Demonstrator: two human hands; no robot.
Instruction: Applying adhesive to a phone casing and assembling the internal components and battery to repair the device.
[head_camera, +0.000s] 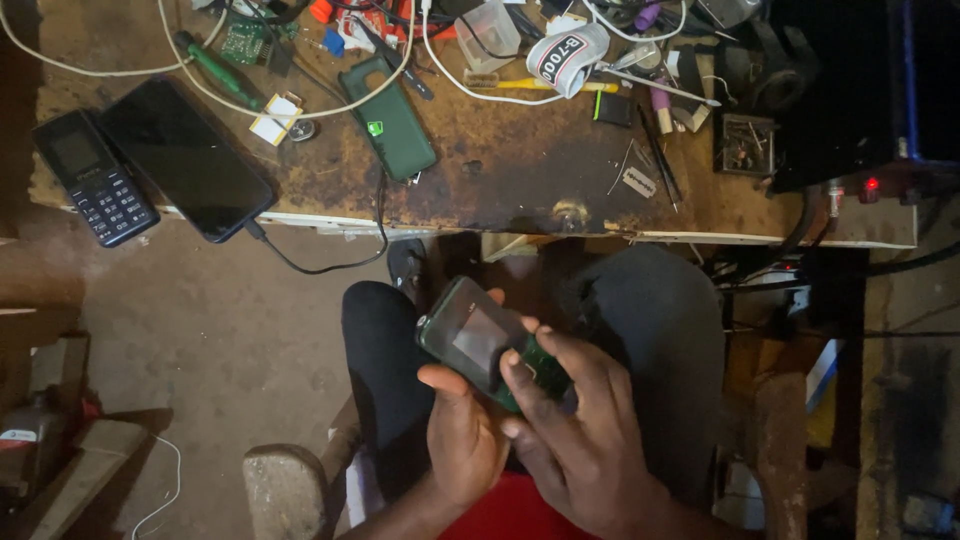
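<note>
Down over the lap, both hands are gripping a green keypad phone (487, 342): left hand (462, 435) cradling its underside, right hand (578, 425) pressing fingers on the keys (workbench (520, 170) just beyond).

Both bare hands are meeting low in the centre of the frame, over the lap. The left hand (462, 430) is cupping from below, thumb raised, while the right hand (575, 425) is curling its fingers inward (thumb pressing down), wrists angling upward.

Phone repair workshop: worn workbench (520, 190) strewn with phones (185, 155), cables, tools.
</note>
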